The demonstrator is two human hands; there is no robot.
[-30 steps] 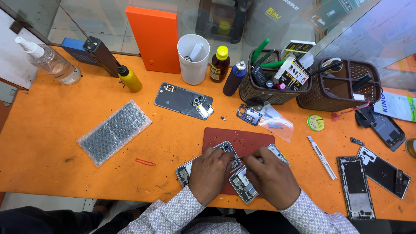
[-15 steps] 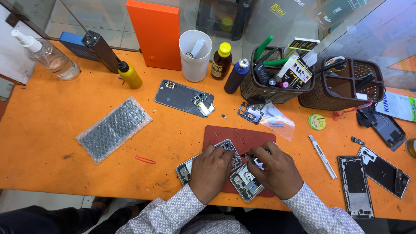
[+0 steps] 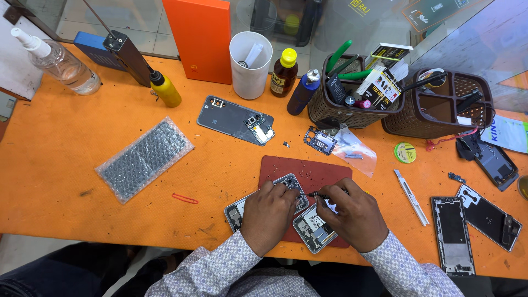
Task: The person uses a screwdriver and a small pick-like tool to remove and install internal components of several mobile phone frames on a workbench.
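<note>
An opened phone [image 3: 313,228] lies with its insides up on a dark red mat [image 3: 308,173] at the front of the orange table. A grey phone frame [image 3: 237,209] lies beside it under my left hand [image 3: 269,217], which presses down on it. My right hand [image 3: 355,214] grips a thin dark tool [image 3: 311,194], possibly tweezers, whose tip points left toward the frame's top corner. Both sleeves are checked lilac.
A phone back cover [image 3: 231,118] and a bubble-wrap pouch [image 3: 144,159] lie to the left. Behind stand a white cup [image 3: 250,69], bottles [image 3: 285,71] and two brown baskets [image 3: 352,104] of tools. More phone shells [image 3: 454,234] lie at right, by a white stick [image 3: 411,190].
The view has shifted slightly. My right hand has drawn nearer the left, and the thin tool's tip now reaches toward the frame's corner. The left hand stays put.
</note>
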